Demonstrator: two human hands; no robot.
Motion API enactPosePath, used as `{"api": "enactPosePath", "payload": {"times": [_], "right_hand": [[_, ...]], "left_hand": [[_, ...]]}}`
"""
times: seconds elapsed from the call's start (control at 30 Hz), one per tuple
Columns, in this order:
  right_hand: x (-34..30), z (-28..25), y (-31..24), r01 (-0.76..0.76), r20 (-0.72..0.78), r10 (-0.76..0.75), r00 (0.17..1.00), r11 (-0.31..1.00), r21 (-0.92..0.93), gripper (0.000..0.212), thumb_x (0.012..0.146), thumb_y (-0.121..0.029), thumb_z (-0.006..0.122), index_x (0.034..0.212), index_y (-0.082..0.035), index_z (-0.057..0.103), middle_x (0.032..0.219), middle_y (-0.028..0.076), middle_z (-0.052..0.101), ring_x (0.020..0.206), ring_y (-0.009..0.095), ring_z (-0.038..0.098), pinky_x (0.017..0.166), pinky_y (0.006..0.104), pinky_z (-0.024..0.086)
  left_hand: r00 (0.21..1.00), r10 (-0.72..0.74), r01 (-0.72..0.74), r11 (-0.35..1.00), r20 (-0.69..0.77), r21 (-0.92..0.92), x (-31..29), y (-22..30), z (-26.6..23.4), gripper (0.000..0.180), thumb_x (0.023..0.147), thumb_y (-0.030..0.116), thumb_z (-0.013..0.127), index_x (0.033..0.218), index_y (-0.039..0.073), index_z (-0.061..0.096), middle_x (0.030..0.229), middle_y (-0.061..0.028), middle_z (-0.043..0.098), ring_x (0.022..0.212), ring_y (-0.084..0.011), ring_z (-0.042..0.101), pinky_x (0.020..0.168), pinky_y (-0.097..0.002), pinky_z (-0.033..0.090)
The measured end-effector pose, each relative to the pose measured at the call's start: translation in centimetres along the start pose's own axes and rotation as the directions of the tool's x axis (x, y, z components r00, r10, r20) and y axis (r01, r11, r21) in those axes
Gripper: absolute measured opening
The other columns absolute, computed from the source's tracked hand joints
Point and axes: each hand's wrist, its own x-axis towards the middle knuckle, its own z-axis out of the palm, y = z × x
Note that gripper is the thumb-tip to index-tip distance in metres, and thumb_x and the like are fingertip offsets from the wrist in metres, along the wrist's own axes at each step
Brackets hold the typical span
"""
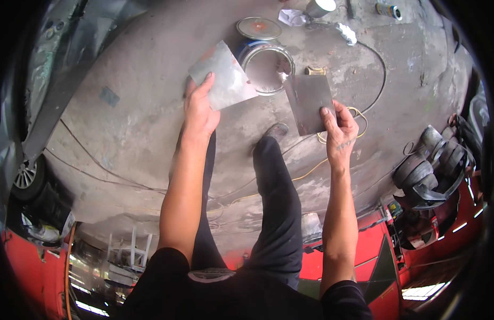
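My left hand [200,109] grips a wide, flat metal spreader blade [223,76] smeared with pale grey paste. In my right hand [340,128] is a second, darker rectangular metal blade [310,101], pinched at its lower corner. Both blades hover above an open round tin [265,64] of pale filler that stands on the concrete floor [130,133]. The tin's lid [258,28] lies just beyond it. My dark-trousered leg and shoe [275,133] stand below the tin.
A crumpled white rag [293,17], a metal cup [319,7] and a small can [388,9] lie at the far edge. A thin cable [377,80] loops across the floor. A car and wheel [26,176] are at left; dark car parts [433,170] are piled at right.
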Motion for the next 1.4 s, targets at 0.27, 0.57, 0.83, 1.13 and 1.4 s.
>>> {"api": "enactPosePath", "payload": {"times": [0.27, 0.57, 0.83, 1.13, 1.4], "right_hand": [[-9.2, -8.7, -12.4, 0.583, 0.039, -0.624, 0.780, 0.703, -0.408, 0.026, 0.080, 0.011, 0.065, 0.103, -0.002, 0.062, 0.107, 0.015, 0.076, 0.091, 0.027, 0.074, 0.083, 0.0342, 0.056], [-18.5, -19.5, -24.2, 0.765, 0.069, -0.928, 0.367, 0.259, -0.590, 0.048, 0.070, 0.015, 0.064, 0.114, -0.003, 0.069, 0.112, 0.014, 0.077, 0.102, 0.029, 0.076, 0.084, 0.0385, 0.057], [-26.4, -27.3, -29.8, 0.722, 0.106, -0.973, 0.203, 0.076, -0.688, 0.027, 0.078, 0.003, 0.076, 0.103, -0.003, 0.071, 0.110, 0.013, 0.076, 0.102, 0.030, 0.075, 0.081, 0.0394, 0.058], [-32.1, -36.3, -29.6, 0.633, 0.044, -0.982, 0.186, 0.085, -0.769, 0.024, 0.081, 0.008, 0.069, 0.103, -0.003, 0.069, 0.111, 0.012, 0.077, 0.103, 0.027, 0.075, 0.080, 0.0386, 0.057], [-38.0, -38.0, -32.1, 0.760, -0.346, -0.893, 0.287, 0.432, -0.486, 0.038, 0.078, 0.017, 0.054, 0.108, -0.002, 0.069, 0.117, 0.014, 0.076, 0.106, 0.029, 0.075, 0.091, 0.0347, 0.059]], "left_hand": [[0.962, -0.113, 0.156, 0.974, 0.249, -0.163, -8.5, -0.2, 10.6, 0.043, 0.103, 0.016, 0.062, 0.143, 0.005, 0.051, 0.136, -0.0093, 0.062, 0.127, -0.0253, 0.060, 0.108, -0.0462, 0.050], [0.858, -0.073, 0.161, 0.978, 0.509, -0.130, -24.0, 1.7, 25.3, 0.042, 0.106, 0.024, 0.059, 0.141, 0.004, 0.050, 0.131, -0.0123, 0.065, 0.121, -0.0315, 0.066, 0.104, -0.0537, 0.054], [0.827, -0.045, 0.117, 0.989, 0.561, -0.092, -37.4, 2.5, 33.2, 0.037, 0.103, 0.021, 0.065, 0.136, 0.011, 0.052, 0.121, -0.0061, 0.067, 0.110, -0.0251, 0.069, 0.095, -0.0463, 0.057], [0.755, 0.000, 0.061, 0.996, 0.655, -0.071, -49.5, 2.3, 38.3, 0.034, 0.102, 0.017, 0.066, 0.133, 0.007, 0.056, 0.122, -0.0067, 0.068, 0.113, -0.0228, 0.067, 0.099, -0.0429, 0.056], [0.677, 0.124, -0.263, 0.961, 0.726, 0.081, -52.9, 4.5, 38.4, 0.032, 0.102, 0.012, 0.064, 0.133, 0.003, 0.060, 0.123, -0.0095, 0.070, 0.110, -0.0217, 0.070, 0.100, -0.0390, 0.057]]}}
